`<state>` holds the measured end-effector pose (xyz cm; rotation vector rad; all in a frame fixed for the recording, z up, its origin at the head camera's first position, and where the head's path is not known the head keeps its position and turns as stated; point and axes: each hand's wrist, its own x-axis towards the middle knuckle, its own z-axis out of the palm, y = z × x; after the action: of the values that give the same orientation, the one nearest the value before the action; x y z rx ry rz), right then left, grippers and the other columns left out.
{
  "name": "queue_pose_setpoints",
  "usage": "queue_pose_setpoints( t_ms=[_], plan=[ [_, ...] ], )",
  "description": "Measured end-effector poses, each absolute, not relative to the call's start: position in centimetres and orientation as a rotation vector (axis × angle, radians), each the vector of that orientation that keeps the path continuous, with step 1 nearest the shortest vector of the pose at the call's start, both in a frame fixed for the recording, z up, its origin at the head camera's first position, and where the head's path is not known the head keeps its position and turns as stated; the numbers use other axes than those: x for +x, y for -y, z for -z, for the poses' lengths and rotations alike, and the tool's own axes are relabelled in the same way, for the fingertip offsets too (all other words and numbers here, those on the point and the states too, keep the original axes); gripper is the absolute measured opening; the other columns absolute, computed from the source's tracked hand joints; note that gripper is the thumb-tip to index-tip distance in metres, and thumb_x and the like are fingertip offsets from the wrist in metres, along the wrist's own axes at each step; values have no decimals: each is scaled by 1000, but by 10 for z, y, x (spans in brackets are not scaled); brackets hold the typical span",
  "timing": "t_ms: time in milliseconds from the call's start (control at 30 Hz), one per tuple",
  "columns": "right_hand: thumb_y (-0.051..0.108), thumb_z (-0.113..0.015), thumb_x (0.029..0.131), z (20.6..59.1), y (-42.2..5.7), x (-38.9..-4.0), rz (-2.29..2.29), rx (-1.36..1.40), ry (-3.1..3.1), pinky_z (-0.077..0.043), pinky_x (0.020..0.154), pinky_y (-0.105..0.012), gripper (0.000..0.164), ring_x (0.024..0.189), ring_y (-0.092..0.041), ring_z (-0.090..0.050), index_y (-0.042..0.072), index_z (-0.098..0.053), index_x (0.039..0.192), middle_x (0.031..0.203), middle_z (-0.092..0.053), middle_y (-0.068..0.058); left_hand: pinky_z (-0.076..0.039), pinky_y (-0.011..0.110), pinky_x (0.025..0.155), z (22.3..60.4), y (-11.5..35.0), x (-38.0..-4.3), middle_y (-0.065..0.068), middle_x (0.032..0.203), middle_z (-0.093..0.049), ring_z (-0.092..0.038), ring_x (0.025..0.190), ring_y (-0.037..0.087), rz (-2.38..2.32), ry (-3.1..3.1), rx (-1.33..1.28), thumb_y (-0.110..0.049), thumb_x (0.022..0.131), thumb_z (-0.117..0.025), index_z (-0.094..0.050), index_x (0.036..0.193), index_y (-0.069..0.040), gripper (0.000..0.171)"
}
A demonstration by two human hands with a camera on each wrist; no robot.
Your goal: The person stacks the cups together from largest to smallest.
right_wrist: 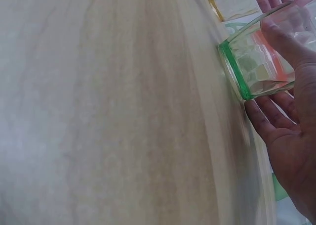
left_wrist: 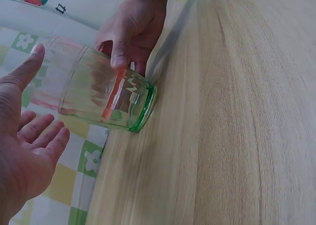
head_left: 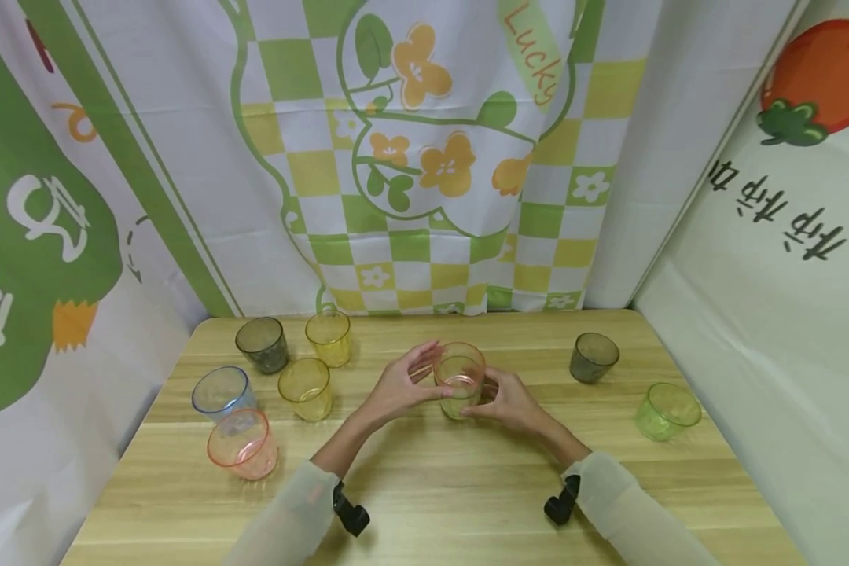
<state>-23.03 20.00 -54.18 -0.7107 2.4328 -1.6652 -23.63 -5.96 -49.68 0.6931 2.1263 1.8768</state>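
A pink-red cup (head_left: 460,354) sits nested inside a clear green cup (head_left: 457,406), in front of me at the middle of the table. My right hand (head_left: 508,402) grips the green cup low on its side, with thumb and fingers on opposite sides in the right wrist view. Around the upper part of the stack, my left hand (head_left: 405,384) has its thumb and fingers spread apart. The left wrist view shows gaps between that hand and the cup wall. The green base (left_wrist: 144,109) is close to the tabletop; whether it touches, I cannot tell.
On the left of the wooden table (head_left: 424,503) stand a grey cup (head_left: 263,346), yellow cups (head_left: 329,339) (head_left: 307,391), a blue cup (head_left: 223,393) and another pink-red cup (head_left: 244,446). At right are a grey cup (head_left: 593,358) and a green cup (head_left: 667,412). A patterned curtain (head_left: 439,259) hangs behind.
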Motion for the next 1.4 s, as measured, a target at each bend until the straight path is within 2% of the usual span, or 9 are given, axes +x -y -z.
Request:
queue_pose_setpoints(
  t_ms=[233, 500, 900, 1100, 1267, 1400],
  plan=[
    [8, -95, 79, 542, -202, -228, 1669, -666, -2451, -61, 97, -34, 75, 118, -38, -71, -7, -59, 143, 132, -70, -23, -37, 43, 125, 491, 71, -233, 19, 165, -43, -41, 153, 34, -1868, -2171, 736, -10, 86, -90, -34, 163, 1, 95],
    [0, -93, 78, 542, -201, -227, 1700, -644, -2441, -62, 95, -43, 77, 118, -41, -70, -10, -56, 144, 131, -69, -27, -39, 36, 124, 481, 89, -227, 11, 164, -47, -44, 152, 28, -1832, -2312, 755, -21, 84, -93, -39, 163, -6, 96],
    [4, -93, 80, 548, -204, -229, 1711, -644, -2410, -61, 94, -27, 74, 120, -37, -69, -8, -58, 143, 131, -70, -25, -35, 34, 126, 470, 120, -217, 1, 164, -47, -41, 153, 22, -1766, -2526, 690, -22, 84, -93, -45, 161, -14, 92],
    [5, -94, 79, 548, -203, -230, 1716, -657, -2420, -60, 95, -25, 75, 121, -38, -69, -7, -58, 144, 132, -69, -24, -33, 43, 128, 461, 139, -211, 4, 165, -46, -39, 155, 28, -1719, -2625, 663, -21, 82, -95, -46, 161, -13, 93],
    [2, -93, 79, 547, -201, -229, 1733, -699, -2402, -61, 95, -28, 79, 122, -42, -68, -9, -54, 147, 133, -68, -27, -37, 55, 124, 455, 158, -208, 14, 164, -46, -42, 151, 39, -1627, -2778, 620, -21, 80, -96, -46, 159, -6, 95],
    [-3, -91, 79, 546, -201, -228, 1762, -720, -2364, -62, 93, -29, 80, 122, -45, -67, -11, -52, 148, 135, -66, -30, -38, 58, 123, 453, 173, -206, 17, 163, -46, -41, 151, 40, -1582, -2847, 598, -19, 80, -96, -45, 159, -3, 95]
  ],
)
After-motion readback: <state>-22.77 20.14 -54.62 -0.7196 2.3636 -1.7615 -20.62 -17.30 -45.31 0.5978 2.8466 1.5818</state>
